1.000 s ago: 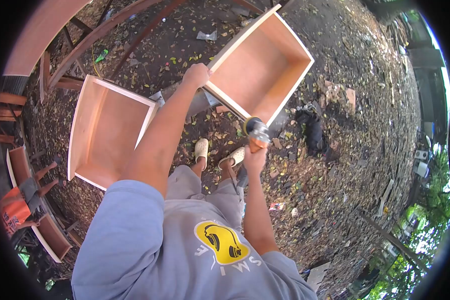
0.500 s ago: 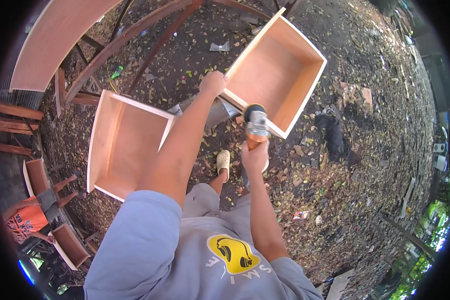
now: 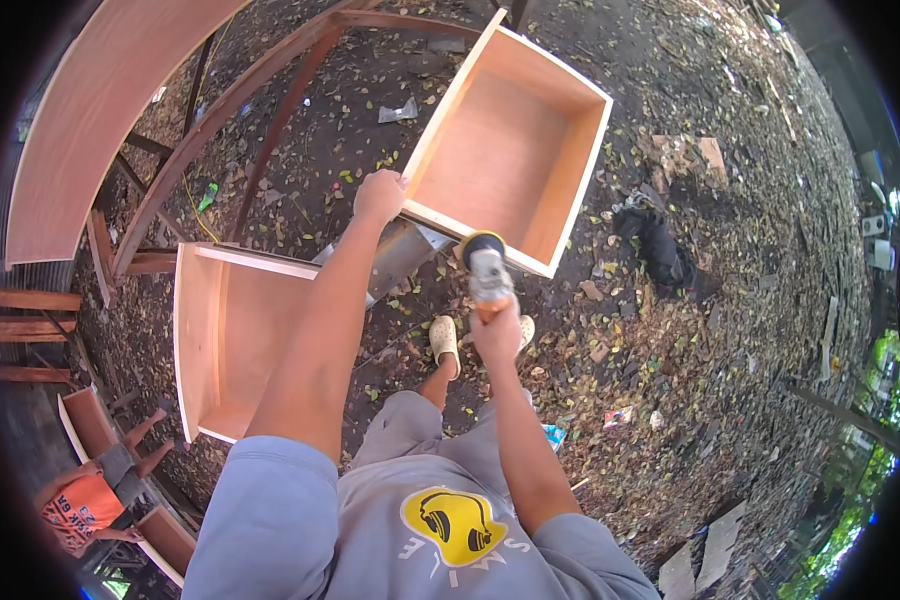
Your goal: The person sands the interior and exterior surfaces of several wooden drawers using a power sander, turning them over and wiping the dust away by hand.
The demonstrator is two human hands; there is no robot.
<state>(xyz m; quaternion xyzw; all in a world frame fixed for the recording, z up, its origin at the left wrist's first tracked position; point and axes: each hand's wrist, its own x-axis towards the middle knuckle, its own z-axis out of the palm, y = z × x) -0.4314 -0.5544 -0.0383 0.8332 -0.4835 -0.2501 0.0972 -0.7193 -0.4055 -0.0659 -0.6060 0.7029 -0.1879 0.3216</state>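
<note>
A pale wooden drawer (image 3: 505, 130) is in front of me, its open side facing up and its front panel on the left. My left hand (image 3: 380, 196) is closed on the corner of that panel, at the drawer's near left. In my right hand (image 3: 497, 335) is an angle grinder (image 3: 489, 278) with an orange body and a metal head. Its round disc (image 3: 482, 244) is right at the drawer's near edge. A second wooden drawer (image 3: 265, 330) is to the left, partly hidden behind my left forearm.
A curved wooden panel (image 3: 90, 130) rests on a frame of wooden beams (image 3: 240, 95) at upper left. Below it, a person in an orange shirt (image 3: 82, 508) is beside more drawers. Dark cloth (image 3: 658, 245) lies on the leaf-covered ground to the right. A metal sheet (image 3: 402, 262) is under the drawer.
The view has shifted, so the drawers, ground and panel appear displaced. My left hand keeps its grip on the drawer's corner, and the grinder stays at the near edge.
</note>
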